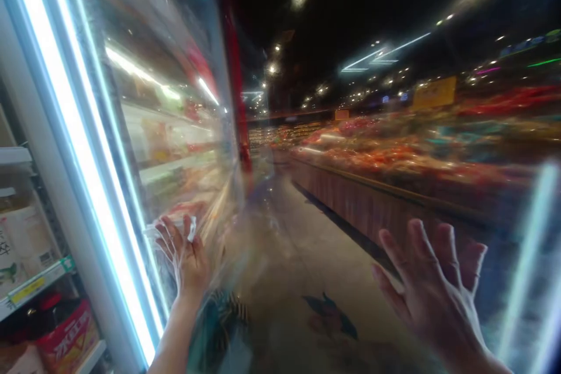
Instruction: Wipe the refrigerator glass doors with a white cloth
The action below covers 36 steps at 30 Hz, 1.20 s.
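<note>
Nearest on the right, the bare right hand (432, 298) is raised with its back to the view and fingers fanned wide; nothing shows in its grasp. On the near left, the bare left hand (187, 257) reaches up with fingers partly bent. About its fingertips, just right of the slanting, blue-white glowing light strip (83, 146), lies a whitish, translucent, film-like wrap (191, 229), perhaps thin plastic. Blur hides whether the fingers grip it or only touch it.

If it is plastic film, I judge it light, limp and slippery, likely to stretch or tear under a sharp pull; a broad pinch on a gathered fold would suit it better than one fingertip at an edge.

At the near left edge, a red printed package (70, 333) sits below a pale shelf rail with a yellow label (35, 289). Beyond the left hand, blurred, lit cabinet shelves (170, 166) run away along the left. Farther right, across a tan floor (280, 228), a long brown-sided display counter (350, 191) bears blurred red and orange goods (385, 158), with a yellow rectangular sign (435, 92) beyond.
</note>
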Motion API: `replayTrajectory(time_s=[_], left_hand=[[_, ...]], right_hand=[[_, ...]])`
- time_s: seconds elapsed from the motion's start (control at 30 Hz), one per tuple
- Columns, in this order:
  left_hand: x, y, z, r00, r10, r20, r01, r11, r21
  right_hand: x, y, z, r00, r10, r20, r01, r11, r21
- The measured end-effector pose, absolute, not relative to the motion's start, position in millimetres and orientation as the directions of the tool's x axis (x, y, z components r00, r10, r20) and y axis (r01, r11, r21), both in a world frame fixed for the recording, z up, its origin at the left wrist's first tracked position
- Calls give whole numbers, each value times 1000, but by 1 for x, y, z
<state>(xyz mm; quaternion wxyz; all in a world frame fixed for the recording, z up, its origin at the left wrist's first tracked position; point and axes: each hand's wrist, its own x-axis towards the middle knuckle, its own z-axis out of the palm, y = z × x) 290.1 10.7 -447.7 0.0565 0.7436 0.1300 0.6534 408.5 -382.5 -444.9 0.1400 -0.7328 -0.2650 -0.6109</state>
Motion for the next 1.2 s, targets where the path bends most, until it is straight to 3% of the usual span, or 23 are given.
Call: replayTrajectory(time_s=[0.13, 0.37, 0.57, 0.77, 0.93, 1.13, 1.2], left_hand=[[286, -11, -493, 161, 163, 973, 116, -983, 145], [306, -21, -441, 159, 157, 975, 96, -985, 143], [321, -105, -475, 270, -40, 962, -14, -999, -38], [345, -161, -443, 287, -60, 956, -31, -998, -54], [353, -211, -476, 308, -198, 931, -133, -978, -164], [366, -238, -432, 273, -75, 959, -110, -993, -46], [367, -249, -440, 292, -81, 953, -122, -991, -47]], right_hand=[[412, -387, -457, 88, 261, 961, 571, -804, 166], [414, -390, -448, 97, 249, 963, 575, -804, 150], [411, -399, -468, 138, 303, 943, 572, -802, 175], [416, -402, -442, 133, 240, 962, 564, -816, 126], [412, -412, -478, 198, 259, 945, 576, -811, 102], [417, -421, -462, 191, 190, 963, 568, -822, 50], [414, -422, -472, 208, 177, 962, 568, -822, 29]])
